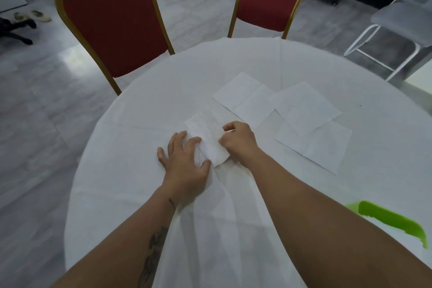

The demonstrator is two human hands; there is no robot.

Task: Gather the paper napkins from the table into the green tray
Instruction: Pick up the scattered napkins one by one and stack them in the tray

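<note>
Folded napkin (207, 140), tabletop (140, 110) centre: my left hand (184, 159) lies spread flat on its near-left edge, gripping nothing; my right hand (238, 139) pinches its right edge, fingers curled. Loose napkins (304, 110): overlapping, beyond and right of it. Green tray (395, 220): near-right of it, at the tabletop rim, part hidden by my forearm.

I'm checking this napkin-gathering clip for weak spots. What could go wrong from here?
1. The white paper napkin between the left hand and right hand already looks crumpled; pinching could tear it.
2. The white tablecloth is bunched near the hands and may drag.
3. The green plastic tray sits behind the right forearm, easily bumped.
</note>
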